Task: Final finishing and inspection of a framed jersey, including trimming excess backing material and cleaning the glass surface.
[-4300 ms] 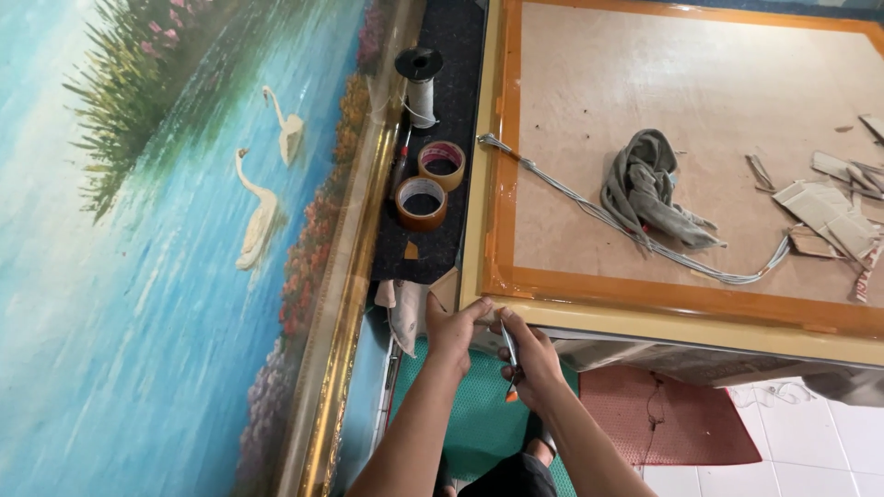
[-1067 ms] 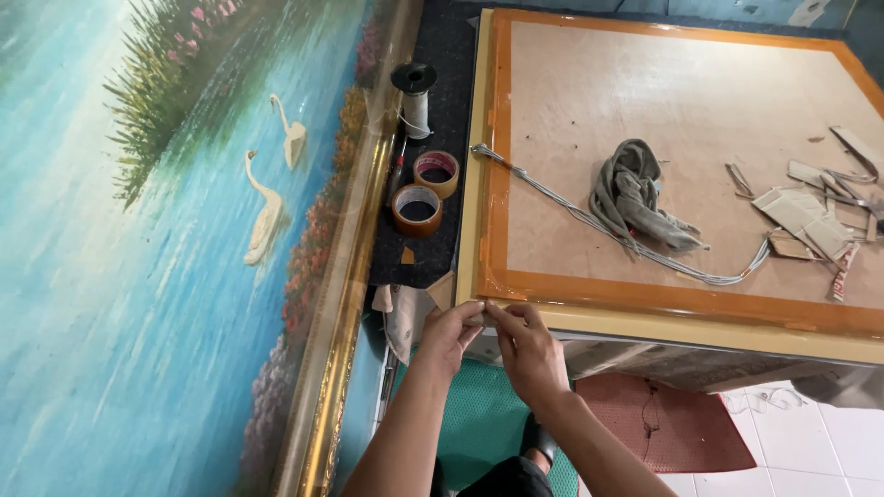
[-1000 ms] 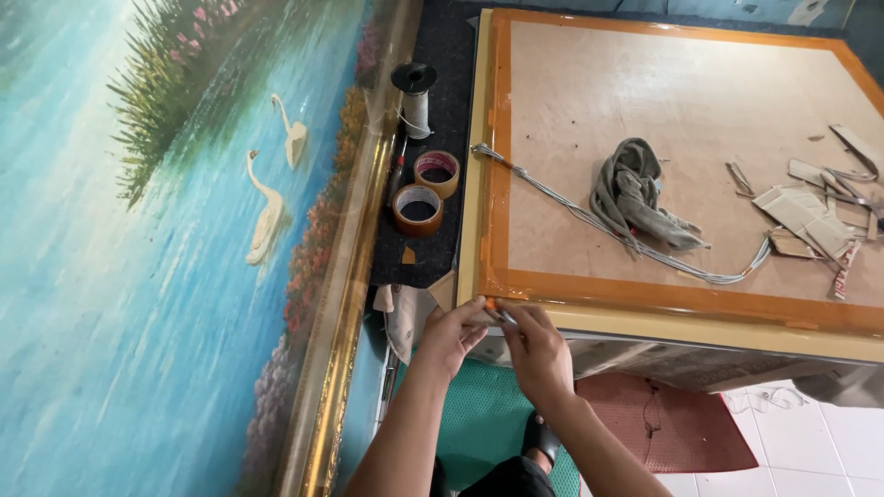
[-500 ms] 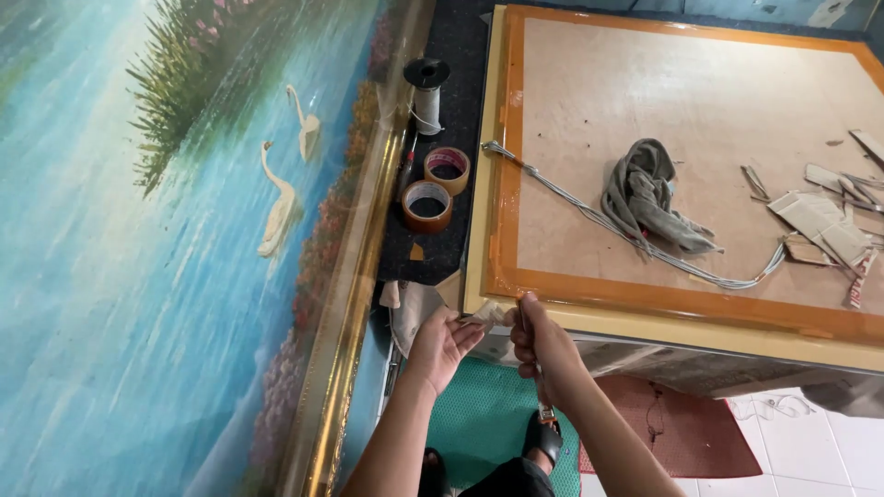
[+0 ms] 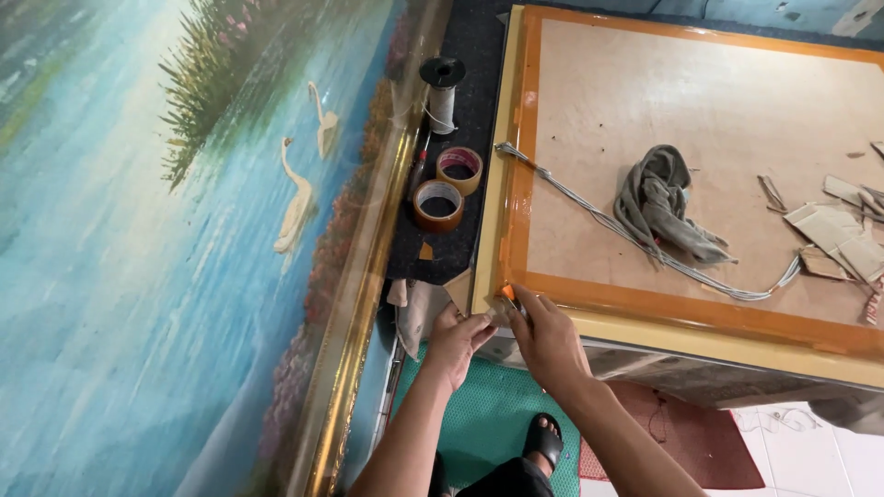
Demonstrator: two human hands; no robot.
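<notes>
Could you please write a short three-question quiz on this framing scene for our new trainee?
1. True or false: both hands, the left hand and the right hand, are at the near left corner of the framed backing board.
2. How many rolls of brown tape lie on the dark strip between the swan painting and the board?
3. What rests on the board beside the grey rag? A) grey cord B) hammer C) paintbrush

Key: 1 true; 2 two; 3 A.
</notes>
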